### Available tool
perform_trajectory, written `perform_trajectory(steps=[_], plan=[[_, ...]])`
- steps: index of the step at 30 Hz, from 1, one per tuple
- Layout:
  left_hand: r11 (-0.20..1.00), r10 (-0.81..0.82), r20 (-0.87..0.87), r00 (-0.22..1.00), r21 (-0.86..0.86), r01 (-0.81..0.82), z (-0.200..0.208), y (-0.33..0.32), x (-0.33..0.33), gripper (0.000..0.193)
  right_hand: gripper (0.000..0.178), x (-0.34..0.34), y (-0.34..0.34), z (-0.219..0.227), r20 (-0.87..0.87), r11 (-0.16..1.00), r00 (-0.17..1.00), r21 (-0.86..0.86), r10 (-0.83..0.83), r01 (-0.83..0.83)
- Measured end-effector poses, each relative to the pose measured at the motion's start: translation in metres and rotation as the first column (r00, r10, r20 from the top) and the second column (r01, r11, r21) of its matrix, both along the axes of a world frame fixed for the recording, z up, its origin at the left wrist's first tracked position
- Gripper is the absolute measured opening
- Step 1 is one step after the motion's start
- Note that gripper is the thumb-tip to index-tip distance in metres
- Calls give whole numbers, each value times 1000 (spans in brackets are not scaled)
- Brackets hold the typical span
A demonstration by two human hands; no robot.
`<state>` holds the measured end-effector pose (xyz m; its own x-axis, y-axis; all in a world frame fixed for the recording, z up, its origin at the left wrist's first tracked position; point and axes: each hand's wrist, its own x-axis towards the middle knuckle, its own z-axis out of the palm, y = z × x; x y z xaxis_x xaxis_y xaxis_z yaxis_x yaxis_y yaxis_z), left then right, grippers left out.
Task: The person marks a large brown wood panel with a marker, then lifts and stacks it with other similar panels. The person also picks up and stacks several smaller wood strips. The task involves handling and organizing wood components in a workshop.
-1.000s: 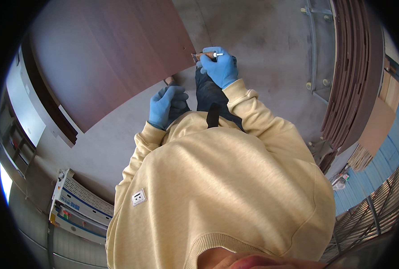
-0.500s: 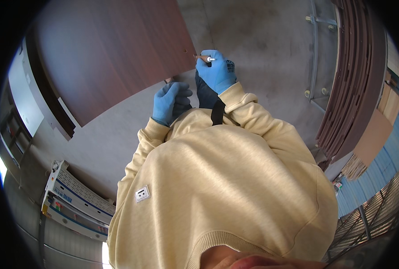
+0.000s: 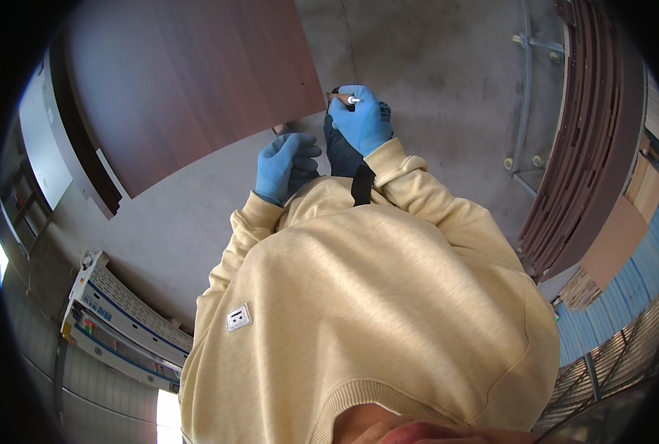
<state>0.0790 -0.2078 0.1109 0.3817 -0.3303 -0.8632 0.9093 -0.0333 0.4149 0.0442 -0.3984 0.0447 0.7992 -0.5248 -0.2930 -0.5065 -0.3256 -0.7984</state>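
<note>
My right hand (image 3: 363,122), in a blue glove, is closed around a slim brown tool with a white end (image 3: 352,100); I cannot make out its exact kind. The tool's brown tip points left, at the right edge of a large reddish-brown wood-grain board (image 3: 196,89). Whether it touches the board is unclear. Just below the board's near edge is my left hand (image 3: 283,166), gloved in blue with a dark grey palm. Its fingers are loosely curled and apart, with nothing visible in them. A small tan piece (image 3: 280,129) shows at the board's edge above it.
A tall stack of dark brown panels (image 3: 581,140) stands on the right, beside a metal frame with small wheels (image 3: 526,96). White perforated equipment (image 3: 126,303) is at lower left. Pale panels (image 3: 44,144) lie at far left. Grey concrete floor (image 3: 448,89) surrounds my feet.
My right hand and the tool have shifted slightly right, so the tip is now by the board's edge rather than over its surface. My left hand keeps its loose curl.
</note>
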Motion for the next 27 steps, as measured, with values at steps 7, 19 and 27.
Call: perform_trajectory(steps=[7, 19, 27], plan=[[999, 36, 3, 999, 19, -36, 3, -13, -14, 28, 20, 6, -20, 30, 40, 854, 990, 511, -136, 97], [995, 93, 37, 995, 18, -94, 6, -14, -31, 28, 18, 5, -11, 7, 30, 948, 1000, 319, -4, -6], [992, 116, 47, 992, 35, -117, 8, -9, -33, 28, 18, 3, -17, 12, 9, 914, 992, 389, -123, 110]])
